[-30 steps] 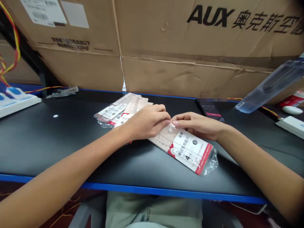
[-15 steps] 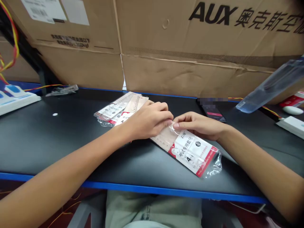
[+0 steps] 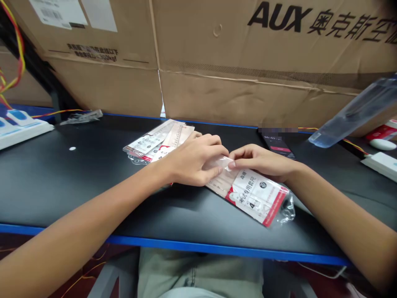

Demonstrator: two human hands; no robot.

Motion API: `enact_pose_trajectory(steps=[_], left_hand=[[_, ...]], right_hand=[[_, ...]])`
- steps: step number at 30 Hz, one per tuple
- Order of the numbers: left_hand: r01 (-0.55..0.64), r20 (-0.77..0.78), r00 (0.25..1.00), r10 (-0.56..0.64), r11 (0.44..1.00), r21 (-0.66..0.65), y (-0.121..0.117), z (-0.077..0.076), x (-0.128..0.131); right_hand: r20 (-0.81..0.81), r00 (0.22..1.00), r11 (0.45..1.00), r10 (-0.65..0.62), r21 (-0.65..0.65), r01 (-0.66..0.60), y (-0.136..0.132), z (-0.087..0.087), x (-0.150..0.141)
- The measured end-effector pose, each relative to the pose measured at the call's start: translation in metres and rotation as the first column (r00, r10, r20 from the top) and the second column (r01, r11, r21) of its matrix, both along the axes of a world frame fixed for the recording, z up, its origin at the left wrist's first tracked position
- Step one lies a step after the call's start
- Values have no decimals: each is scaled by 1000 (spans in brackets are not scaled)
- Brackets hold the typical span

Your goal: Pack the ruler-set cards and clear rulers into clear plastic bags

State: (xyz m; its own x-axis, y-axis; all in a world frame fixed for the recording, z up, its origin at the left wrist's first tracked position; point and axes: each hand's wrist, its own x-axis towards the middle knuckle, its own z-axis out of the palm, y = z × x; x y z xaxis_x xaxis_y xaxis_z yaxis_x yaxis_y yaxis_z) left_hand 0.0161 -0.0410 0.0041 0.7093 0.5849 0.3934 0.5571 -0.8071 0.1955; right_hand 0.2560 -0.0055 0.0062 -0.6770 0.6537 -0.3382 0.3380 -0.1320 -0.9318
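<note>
Ruler packet [image 3: 252, 192] lies slanted on black table [image 3: 56, 182], clear film end toward lower right. Your left hand [image 3: 197, 161] grips its upper-left end, thumb on face; right hand [image 3: 259, 161] pinches upper edge by white dot [image 3: 228, 168]. Fingertips partly hidden, so firmness hard to judge. Brace packet with left, work right thumb gently, avoid creasing film or nudging stacked packets [image 3: 149, 142].

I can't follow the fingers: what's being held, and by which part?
A ruler packet: the left hand holds the end away from its red strip; the right hand holds its far edge.
</note>
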Motion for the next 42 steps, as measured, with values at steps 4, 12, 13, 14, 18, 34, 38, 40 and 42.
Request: enact_pose_trajectory(steps=[4,12,13,14,18,34,38,40,42], left_hand=[[-15,-14,1000,16,999,38,1,-3,0],[-21,-24,1000,21,1000,-10,0,-2,1],[-28,-18,999,27,1000,-14,0,-2,2],[-34,-13,999,34,999,-13,0,-2,2],[-62,-20,998,63,998,14,3,-5,1],[-329,176,934,311,941,83,4,-4,5],[-363,232,908,350,932,17,9,-3,2],[-390,255,890,378,921,0,15,0,-4],[-446,267,861,433,895,-12,23,4,-16]], right_hand=[[38,999,997,-1,76,-2,1,1,-1],[141,988,933,65,341,-111,2,-3,-2],[143,987,925,78,358,-125,1,-3,-3],[148,985,915,91,377,-141,0,-4,-3],[244,964,815,103,536,-222,-5,-1,-4],[304,943,650,135,691,-316,-3,1,1],[214,972,741,100,635,-216,-2,-2,1],[112,993,804,23,588,-85,-1,-4,0],[10,997,850,-75,523,59,1,-7,-2]])
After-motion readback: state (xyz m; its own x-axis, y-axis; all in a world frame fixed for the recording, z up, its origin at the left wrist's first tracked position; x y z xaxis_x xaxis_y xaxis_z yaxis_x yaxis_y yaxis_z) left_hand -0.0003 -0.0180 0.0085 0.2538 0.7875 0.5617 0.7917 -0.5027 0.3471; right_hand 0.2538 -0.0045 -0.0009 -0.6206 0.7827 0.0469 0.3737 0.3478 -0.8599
